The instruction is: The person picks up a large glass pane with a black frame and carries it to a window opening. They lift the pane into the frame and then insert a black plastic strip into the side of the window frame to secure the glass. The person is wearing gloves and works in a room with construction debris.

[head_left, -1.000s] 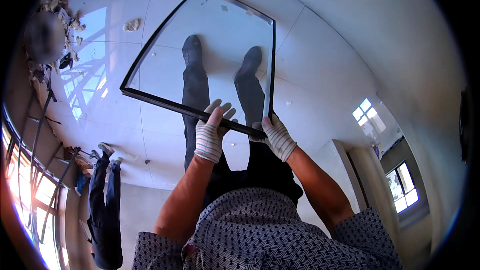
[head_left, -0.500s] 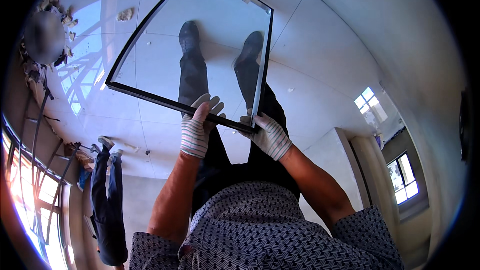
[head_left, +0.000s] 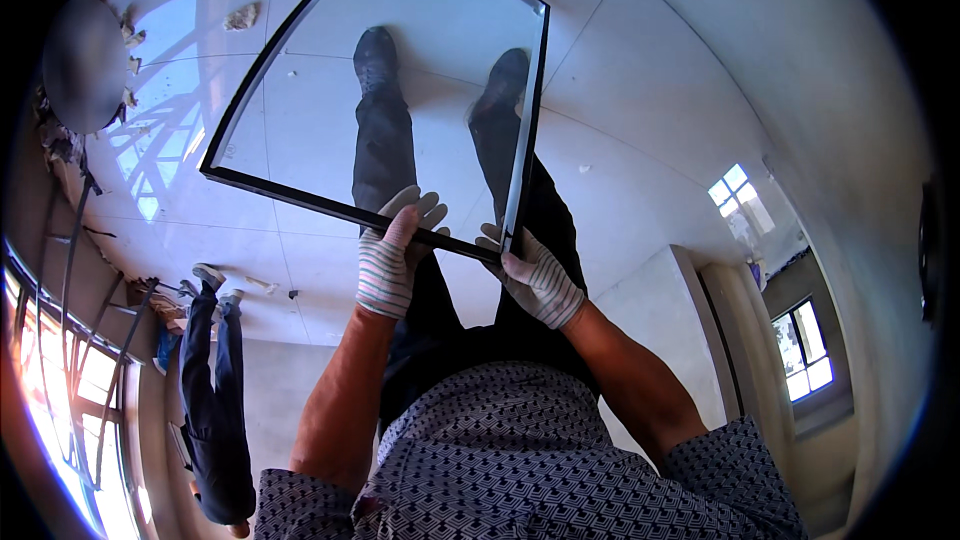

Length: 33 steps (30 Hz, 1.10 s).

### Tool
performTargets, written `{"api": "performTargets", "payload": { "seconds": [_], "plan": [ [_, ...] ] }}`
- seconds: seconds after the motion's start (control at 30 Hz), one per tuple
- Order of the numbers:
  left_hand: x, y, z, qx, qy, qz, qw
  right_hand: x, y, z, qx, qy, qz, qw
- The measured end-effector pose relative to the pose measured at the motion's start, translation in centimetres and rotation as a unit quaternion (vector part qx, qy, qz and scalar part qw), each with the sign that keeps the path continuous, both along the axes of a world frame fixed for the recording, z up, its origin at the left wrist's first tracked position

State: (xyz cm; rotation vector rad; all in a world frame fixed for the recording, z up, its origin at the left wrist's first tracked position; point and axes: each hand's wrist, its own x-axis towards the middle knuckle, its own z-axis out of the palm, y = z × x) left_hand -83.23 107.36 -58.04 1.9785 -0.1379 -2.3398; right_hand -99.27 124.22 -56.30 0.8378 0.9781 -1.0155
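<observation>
A glass pane [head_left: 315, 105] with a black edge all round is held out in front of me, tilted. My shoes and trouser legs show through it. My left hand [head_left: 390, 260], in a striped knit glove, grips the near edge, thumb on the near side and fingers reaching behind the glass. At the near right corner my right hand [head_left: 538, 278], gloved alike, is closed on the pane, its thumb beside the edge and fingertips partly behind the glass. Small pale patches stick near the far edge, which runs out of the picture.
Another person [head_left: 215, 400] in dark clothes stands at the left, near a bright window [head_left: 90, 420] and a metal ladder-like frame [head_left: 115, 340]. Debris [head_left: 65, 145] lies at the far left. A pale lump [head_left: 241, 17] rests on the tiled floor [head_left: 640, 140]. A wall rises at the right.
The pane has shifted slightly left and farther out, its far edge now beyond the picture. Both hands keep their hold. The right hand sits slightly lower in the picture.
</observation>
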Motion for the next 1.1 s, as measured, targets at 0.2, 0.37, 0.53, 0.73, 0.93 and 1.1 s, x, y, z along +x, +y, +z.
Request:
{"api": "performTargets", "payload": {
  "seconds": [0.2,0.37,0.53,0.73,0.93,1.1],
  "plan": [
    [-0.2,0.4,-0.1,0.006,-0.006,-0.023,1.0,0.4,1.1,-0.3,0.013,0.01,0.01,1.0],
    [-0.3,0.8,-0.3,0.003,-0.006,-0.052,0.999,0.6,1.5,-0.5,0.049,0.022,0.003,0.999],
    [-0.4,1.3,-0.5,0.002,-0.006,-0.063,0.998,1.0,1.9,-1.1,0.071,0.04,-0.017,0.997],
    [-1.2,1.2,-0.1,0.005,-0.015,-0.072,0.997,1.3,2.4,-2.0,0.094,0.055,-0.036,0.993],
    [-1.0,1.3,-0.2,0.009,-0.019,-0.081,0.996,1.6,2.7,-2.3,0.112,0.056,-0.027,0.992],
    [-0.9,1.4,-0.3,0.012,-0.022,-0.084,0.996,1.9,2.7,-2.5,0.136,0.057,-0.018,0.989]
  ]
}}
